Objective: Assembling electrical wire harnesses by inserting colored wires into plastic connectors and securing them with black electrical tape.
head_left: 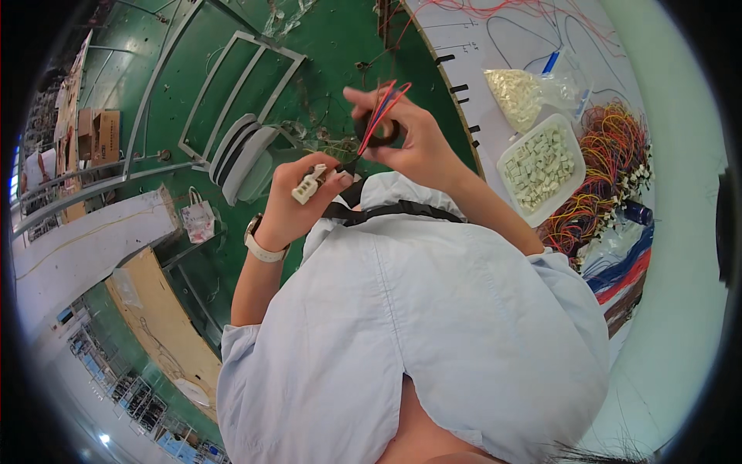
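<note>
White connector (pixel 306 188) | pinched between left hand's (pixel 290 193) thumb and fingers | right hand (pixel 416 143), just beside, grips dark tape roll (pixel 391 139)

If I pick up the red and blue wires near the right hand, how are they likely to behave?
The red and blue wires are probably light, since they look thin. They seem flexible: the red ones curve over at the top. They may spread there, where no binding shows.

Pale blue cloth shirt (pixel 417 309): brightly lit, with soft fold shadows.
Small white light spot (pixel 104 439), lower left: glaring.
Picture rim: black, straight edges bending.
Far left: details soft, unclear.
</note>
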### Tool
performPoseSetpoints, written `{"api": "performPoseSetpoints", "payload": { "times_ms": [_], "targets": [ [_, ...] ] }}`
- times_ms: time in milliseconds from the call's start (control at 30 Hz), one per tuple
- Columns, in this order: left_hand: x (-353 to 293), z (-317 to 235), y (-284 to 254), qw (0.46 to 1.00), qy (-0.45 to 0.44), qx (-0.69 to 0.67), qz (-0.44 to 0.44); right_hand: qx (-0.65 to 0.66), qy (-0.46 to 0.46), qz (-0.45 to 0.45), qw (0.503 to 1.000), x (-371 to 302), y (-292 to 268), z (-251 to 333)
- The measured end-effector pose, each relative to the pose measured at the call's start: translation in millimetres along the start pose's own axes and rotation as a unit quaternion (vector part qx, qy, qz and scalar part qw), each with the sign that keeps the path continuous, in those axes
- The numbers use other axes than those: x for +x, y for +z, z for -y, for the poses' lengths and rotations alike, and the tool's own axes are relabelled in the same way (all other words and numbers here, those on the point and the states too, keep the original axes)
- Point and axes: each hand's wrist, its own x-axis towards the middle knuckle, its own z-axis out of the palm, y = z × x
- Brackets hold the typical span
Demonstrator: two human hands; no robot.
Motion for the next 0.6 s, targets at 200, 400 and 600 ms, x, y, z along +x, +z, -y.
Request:
{"api": "performPoseSetpoints", "payload": {
  "times_ms": [200,400,600],
  "targets": [
    [-7,7,1,0.985,-0.023,-0.17,-0.001,0.267,-0.012,0.09,0.959,1,-8,12],
    [-7,-7,-7,0.996,-0.054,-0.067,0.011,0.259,0.0,0.091,0.961,-2,-4,6],
    [-14,-15,-6,0.96,-0.066,-0.268,-0.039,0.066,-0.041,0.062,0.995,-5,-6,19]
  ]
}}
